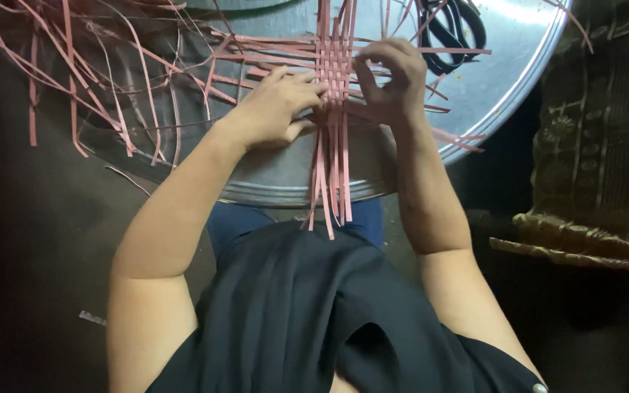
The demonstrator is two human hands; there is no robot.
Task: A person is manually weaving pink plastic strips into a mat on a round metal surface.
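Pink strips cross in a small woven patch (335, 73) that lies on a large round metal tray (285, 178), toward the tray's twelve o'clock side as the head camera sees it. The left hand (274, 109) rests at the patch's nine o'clock edge, fingers together and pressed flat onto the crossing strips, thumb tucked under toward the long tails. The right hand (394, 80) sits at the three o'clock edge, its fingers curled and pinched on one or two strips; exactly which strip it grips cannot be told. Long unwoven tails (329, 189) run from the patch toward six o'clock, past the tray's rim and over the person's lap. A loose tangle of spare strips (96, 80) spreads at ten o'clock, and black-handled scissors (456, 29) lie on the tray at one o'clock.

The weave looks loose and only partly locked, so the likely trouble is slippage: if the left hand lifts its pressure while the right pulls, the crossings could slide apart and open gaps. A hard tug might crease or tear a thin strip. The hanging tails could snag on the tray's rim or on the dark clothing and drag the patch askew
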